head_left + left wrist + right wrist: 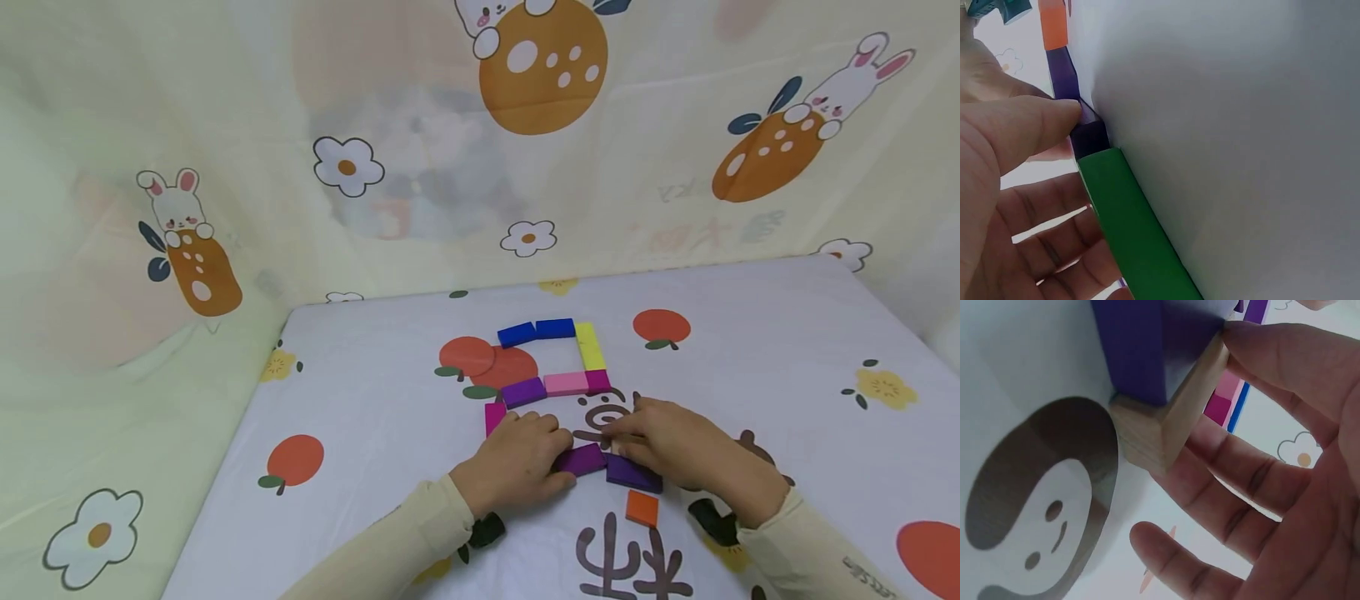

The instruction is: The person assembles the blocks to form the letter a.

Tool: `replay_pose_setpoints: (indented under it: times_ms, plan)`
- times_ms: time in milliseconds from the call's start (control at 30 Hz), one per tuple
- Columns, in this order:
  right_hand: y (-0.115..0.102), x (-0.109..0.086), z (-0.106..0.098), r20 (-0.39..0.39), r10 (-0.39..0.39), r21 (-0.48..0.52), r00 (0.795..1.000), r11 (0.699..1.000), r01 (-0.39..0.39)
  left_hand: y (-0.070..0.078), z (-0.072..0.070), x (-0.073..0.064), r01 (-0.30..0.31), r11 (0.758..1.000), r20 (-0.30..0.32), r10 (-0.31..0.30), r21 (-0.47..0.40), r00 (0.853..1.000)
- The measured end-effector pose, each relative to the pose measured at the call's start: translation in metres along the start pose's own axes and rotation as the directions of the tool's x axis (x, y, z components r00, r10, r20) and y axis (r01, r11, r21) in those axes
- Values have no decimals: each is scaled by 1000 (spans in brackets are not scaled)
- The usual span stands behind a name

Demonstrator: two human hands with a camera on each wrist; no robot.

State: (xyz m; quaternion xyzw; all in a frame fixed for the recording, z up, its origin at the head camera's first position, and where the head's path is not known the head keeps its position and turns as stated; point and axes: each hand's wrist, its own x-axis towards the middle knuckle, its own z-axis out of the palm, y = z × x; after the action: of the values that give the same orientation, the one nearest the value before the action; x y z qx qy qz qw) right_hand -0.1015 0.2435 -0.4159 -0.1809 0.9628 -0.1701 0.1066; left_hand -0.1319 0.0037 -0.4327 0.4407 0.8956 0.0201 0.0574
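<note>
My left hand (517, 458) pinches the left end of a purple block (581, 460), its thumb along the near side and fingertips at the far side. Beneath that hand lies a green block (1135, 219), hidden from the head view. My right hand (667, 437) holds a plain wooden block (1175, 434) between thumb and fingers. The wooden block stands against the far side of a violet block (634, 473), which meets the purple one end to end. Just in front of the violet block is an orange block (642, 508).
Farther back, a winding row has two blue blocks (555, 329), a yellow block (590, 346), a small magenta block (597, 382), a pink block (566, 383), a violet block (523, 392) and a magenta block (495, 417). A printed cloth (375, 383) covers the table.
</note>
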Motion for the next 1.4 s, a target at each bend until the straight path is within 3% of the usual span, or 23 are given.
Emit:
replay_pose_setpoints:
  times_ms: [133, 400, 500, 633, 800, 967, 1200, 1400]
  plan:
    - [3, -2, 1, -20, 11, -36, 1000, 999, -12, 0, 1, 0, 2, 1000, 4, -2, 3, 1000]
    - [11, -10, -2, -80, 167, -69, 983, 983, -172, 0, 3, 0, 1, 1000, -2, -1, -10, 1000]
    - [6, -12, -4, -81, 142, -43, 986, 988, -146, 0, 3, 0, 4, 1000, -6, -4, -10, 1000]
    - [-7, -13, -3, 8, 110, 40, 994, 993, -110, 0, 3, -1, 9, 1000, -9, -9, -14, 1000]
    - [-15, -10, 1, 81, 139, 41, 987, 989, -143, 0, 2, -1, 12, 1000, -10, -12, -15, 1000]
    - [-11, -7, 1, 67, 142, 29, 988, 989, -144, 0, 2, 0, 7, 1000, -17, -8, -13, 1000]
    - [-7, 1, 2, -42, 169, 10, 985, 986, -168, -1, 2, 0, 0, 1000, -24, -1, -12, 1000]
    - [-8, 3, 0, -13, 212, 76, 977, 975, -210, -1, 3, 1, 1, 1000, -22, -1, -19, 1000]
